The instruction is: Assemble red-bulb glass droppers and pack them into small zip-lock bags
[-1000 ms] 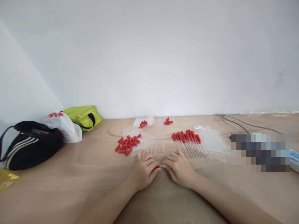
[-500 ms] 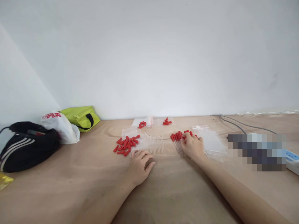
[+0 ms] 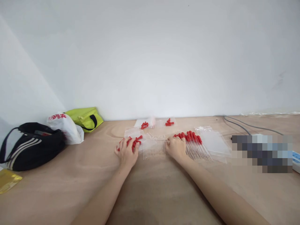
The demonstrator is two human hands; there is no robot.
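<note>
My left hand (image 3: 127, 153) lies over a pile of red rubber bulbs (image 3: 138, 139), its fingers apart and their tips among the bulbs. I cannot see one gripped. My right hand (image 3: 177, 148) is closed, its fingertips at the right end of a row of thin clear tubes (image 3: 153, 152); what they pinch, if anything, is hidden. The tubes lie on a clear plastic bag. Right beside that hand, droppers with red bulbs (image 3: 193, 137) on clear stems lie side by side in a row, partly covered by the hand.
Flat clear bags (image 3: 214, 143) lie right of the droppers. Farther back are two small groups of red bulbs (image 3: 144, 125) on bags. A black bag (image 3: 35, 148), a white plastic bag (image 3: 67, 131) and a lime-green bag (image 3: 85, 117) stand left. Grey cables (image 3: 253, 126) and a power strip (image 3: 295, 159) are right.
My left hand has moved left and forward, from beside the tubes onto the pile of red bulbs. My right hand has left the dropper row's middle and moved left to the tubes.
</note>
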